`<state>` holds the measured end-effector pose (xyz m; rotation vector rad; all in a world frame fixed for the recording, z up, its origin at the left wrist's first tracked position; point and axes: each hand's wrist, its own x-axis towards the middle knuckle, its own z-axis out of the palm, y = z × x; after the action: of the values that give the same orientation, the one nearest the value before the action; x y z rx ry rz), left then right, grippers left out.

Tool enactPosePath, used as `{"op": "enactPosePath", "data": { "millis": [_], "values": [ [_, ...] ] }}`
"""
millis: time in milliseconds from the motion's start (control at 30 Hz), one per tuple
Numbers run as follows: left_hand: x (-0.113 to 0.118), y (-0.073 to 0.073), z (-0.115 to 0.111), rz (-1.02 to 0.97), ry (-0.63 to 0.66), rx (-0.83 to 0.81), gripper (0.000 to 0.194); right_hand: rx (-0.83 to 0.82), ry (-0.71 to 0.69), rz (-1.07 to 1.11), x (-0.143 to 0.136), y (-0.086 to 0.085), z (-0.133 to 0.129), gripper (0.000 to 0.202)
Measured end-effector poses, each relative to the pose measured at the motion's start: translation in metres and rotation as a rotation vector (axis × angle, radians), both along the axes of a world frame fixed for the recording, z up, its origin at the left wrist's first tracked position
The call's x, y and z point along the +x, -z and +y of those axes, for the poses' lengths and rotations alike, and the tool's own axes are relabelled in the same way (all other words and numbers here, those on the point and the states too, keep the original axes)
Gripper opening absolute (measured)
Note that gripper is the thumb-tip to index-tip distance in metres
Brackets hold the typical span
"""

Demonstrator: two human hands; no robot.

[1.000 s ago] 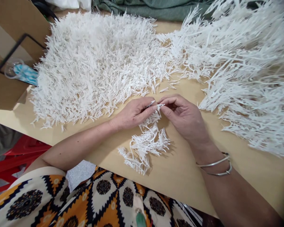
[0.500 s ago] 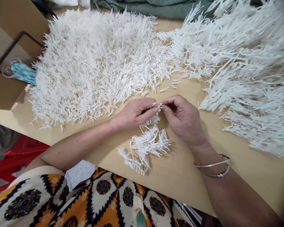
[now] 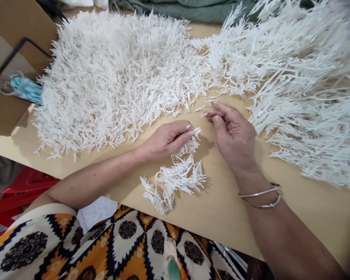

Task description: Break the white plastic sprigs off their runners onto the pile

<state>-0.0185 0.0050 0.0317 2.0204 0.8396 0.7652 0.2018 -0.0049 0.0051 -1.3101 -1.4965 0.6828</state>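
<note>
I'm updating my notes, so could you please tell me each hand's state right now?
Left hand: closed, holding a white sprig.
Right hand: partly curled; whether it holds anything cannot be told.

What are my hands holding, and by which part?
Your left hand pinches a white feathery sprig by its far end. Whether your right hand holds the white bit at its fingertips, I can't tell.
</note>
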Motion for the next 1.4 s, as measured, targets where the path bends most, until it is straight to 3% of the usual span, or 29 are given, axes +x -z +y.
{"op": "enactPosePath", "data": {
  "millis": [200,367,533,667,800,867,967,1167,1300,1400],
  "values": [
    [0.0,-0.001,0.003,-0.064,-0.049,-0.007,0.038,0.023,-0.174,-0.094,-0.005,-0.016,-0.005,0.028],
    [0.0,0.0,0.004,-0.065,-0.051,-0.005,0.036,0.008,-0.256,-0.169,-0.002,-0.013,-0.003,0.009],
    [-0.001,-0.001,0.007,0.001,0.012,0.068,0.032,0.02,-0.183,-0.255,-0.007,-0.008,-0.005,0.004],
    [-0.002,-0.002,0.007,0.072,0.061,0.101,0.034,0.08,-0.089,-0.383,-0.013,-0.004,-0.005,0.015],
    [-0.001,-0.002,0.003,0.075,0.177,0.091,0.034,0.115,0.096,-0.429,-0.004,0.003,0.003,0.02],
    [0.0,-0.002,0.001,0.063,0.141,0.049,0.036,0.121,0.141,-0.408,0.003,0.005,0.006,0.017],
    [0.001,-0.002,0.0,-0.009,0.007,-0.024,0.037,0.12,0.085,-0.327,0.004,0.004,0.006,0.004],
    [0.001,0.0,0.002,-0.083,-0.055,-0.037,0.038,0.018,0.126,-0.025,-0.007,-0.008,-0.004,0.018],
    [0.001,0.0,0.002,-0.075,-0.059,-0.04,0.037,-0.009,-0.045,-0.051,-0.006,-0.016,-0.007,0.026],
    [0.002,0.001,0.003,-0.063,-0.081,-0.017,0.037,0.036,-0.215,-0.115,-0.004,-0.015,-0.006,0.018]
  ]
}}
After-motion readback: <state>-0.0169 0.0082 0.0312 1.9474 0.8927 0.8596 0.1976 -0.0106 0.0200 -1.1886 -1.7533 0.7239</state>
